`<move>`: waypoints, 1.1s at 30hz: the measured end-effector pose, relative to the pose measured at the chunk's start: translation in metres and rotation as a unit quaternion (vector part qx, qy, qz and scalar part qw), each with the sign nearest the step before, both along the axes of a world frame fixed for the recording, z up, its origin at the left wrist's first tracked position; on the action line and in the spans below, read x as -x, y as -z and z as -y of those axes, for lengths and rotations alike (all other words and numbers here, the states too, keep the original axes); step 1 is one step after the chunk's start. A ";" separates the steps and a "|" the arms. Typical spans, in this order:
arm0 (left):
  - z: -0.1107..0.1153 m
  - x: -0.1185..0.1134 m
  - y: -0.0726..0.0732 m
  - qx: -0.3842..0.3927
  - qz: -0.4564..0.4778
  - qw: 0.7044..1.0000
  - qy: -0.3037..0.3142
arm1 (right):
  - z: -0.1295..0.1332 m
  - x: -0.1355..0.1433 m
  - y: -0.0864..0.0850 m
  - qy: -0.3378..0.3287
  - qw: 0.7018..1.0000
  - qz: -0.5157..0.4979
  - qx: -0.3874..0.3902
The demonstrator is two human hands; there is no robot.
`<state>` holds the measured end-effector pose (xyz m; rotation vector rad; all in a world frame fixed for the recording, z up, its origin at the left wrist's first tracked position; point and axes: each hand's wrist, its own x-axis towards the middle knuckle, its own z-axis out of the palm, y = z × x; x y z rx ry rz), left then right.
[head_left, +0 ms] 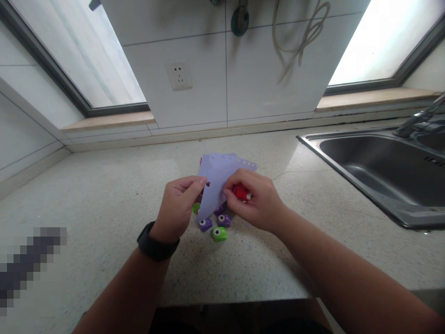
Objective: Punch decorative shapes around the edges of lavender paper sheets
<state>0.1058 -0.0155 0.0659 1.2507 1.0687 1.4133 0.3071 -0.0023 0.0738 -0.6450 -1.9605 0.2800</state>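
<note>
My left hand (177,204), with a black band on its wrist, pinches the left edge of a light purple sheet of paper (213,178) between thumb and forefinger. Right by those fingertips is a small dark-red mark (208,184); whether it is a hole or a cut-out I cannot tell. My right hand (255,197) is closed, its fingertips pressed together at the paper. Within its curl shows a red craft punch (240,191) with a white end; whether the hand grips it is unclear. Below the paper lie purple punches (224,220) and a green punch (219,234).
A speckled stone counter (104,199) spreads around the hands. At the right is a steel sink (375,162) with a faucet (420,116). Behind, the tiled wall carries a socket (179,75) and a hanging cable (306,39). Tiny paper bits lie near the punches.
</note>
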 end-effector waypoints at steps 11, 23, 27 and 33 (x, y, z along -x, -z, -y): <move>-0.036 0.026 0.014 -0.001 0.088 0.984 -0.156 | -0.023 -0.024 -0.006 -0.135 0.939 0.228 0.222; -0.047 0.042 0.015 -0.003 0.136 0.968 -0.211 | -0.027 -0.028 -0.006 -0.110 0.906 0.337 0.232; -0.047 0.043 0.015 0.001 0.132 0.969 -0.211 | -0.026 -0.031 -0.008 -0.112 0.903 0.338 0.240; -0.046 0.046 0.010 0.007 0.145 0.968 -0.205 | -0.024 -0.040 -0.013 -0.119 0.891 0.347 0.266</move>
